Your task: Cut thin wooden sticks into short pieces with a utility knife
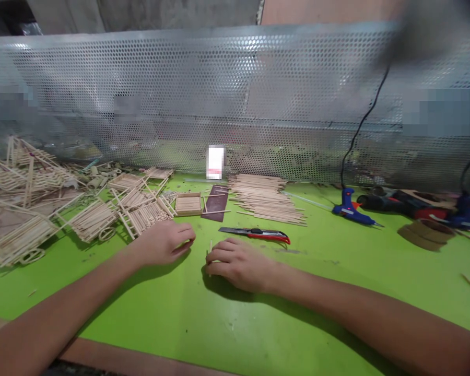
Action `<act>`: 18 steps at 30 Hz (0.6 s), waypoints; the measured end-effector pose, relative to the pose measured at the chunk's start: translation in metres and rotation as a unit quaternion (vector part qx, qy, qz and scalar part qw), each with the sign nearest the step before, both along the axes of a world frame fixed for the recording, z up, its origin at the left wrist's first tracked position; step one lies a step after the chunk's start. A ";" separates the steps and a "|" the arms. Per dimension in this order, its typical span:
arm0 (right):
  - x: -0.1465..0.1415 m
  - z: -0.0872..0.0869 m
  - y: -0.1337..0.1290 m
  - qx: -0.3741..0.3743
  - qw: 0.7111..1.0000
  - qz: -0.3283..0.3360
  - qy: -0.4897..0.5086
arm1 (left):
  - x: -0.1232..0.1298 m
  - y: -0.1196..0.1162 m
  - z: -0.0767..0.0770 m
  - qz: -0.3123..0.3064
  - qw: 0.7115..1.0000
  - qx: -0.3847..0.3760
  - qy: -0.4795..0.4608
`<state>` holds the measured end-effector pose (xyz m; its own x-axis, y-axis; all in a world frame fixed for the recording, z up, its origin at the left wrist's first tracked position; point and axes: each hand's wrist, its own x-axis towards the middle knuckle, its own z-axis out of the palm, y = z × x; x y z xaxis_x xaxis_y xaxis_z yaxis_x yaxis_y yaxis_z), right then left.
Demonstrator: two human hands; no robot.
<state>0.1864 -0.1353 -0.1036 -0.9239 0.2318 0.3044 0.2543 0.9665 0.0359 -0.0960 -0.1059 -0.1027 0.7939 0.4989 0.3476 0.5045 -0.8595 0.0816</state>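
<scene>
The right hand (241, 266) pinches a short, thin, pale wooden stick (211, 245) at the green worktop (149, 313); the left hand's (162, 243) fingers curl, grip unclear. Careless forward reaching could meet the red-and-black utility knife's (258, 233) seemingly bare blade.

The short wooden stick (210, 244) was pale, thin and straight, its middle hidden under the fingers of the right hand (235, 265). One end showed beyond the fingertips and the other on the near side, so that it pointed away from the person, over the green tabletop (149, 318). Just past the left hand (166, 242), which partly covered it, a miniature stick cart (141, 218) sat askew, its tan sticks ranged side by side.
</scene>
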 end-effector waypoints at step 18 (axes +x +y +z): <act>0.045 0.045 0.052 0.007 0.967 -0.251 -0.048 | -0.006 -0.001 0.008 -0.007 0.999 -0.030 -0.035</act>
<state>0.2310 -0.0837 -0.0585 -0.7194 0.6555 0.2297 0.6868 0.7207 0.0943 -0.1021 -0.1068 -0.0943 0.7748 0.5103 0.3732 0.4844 -0.8585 0.1681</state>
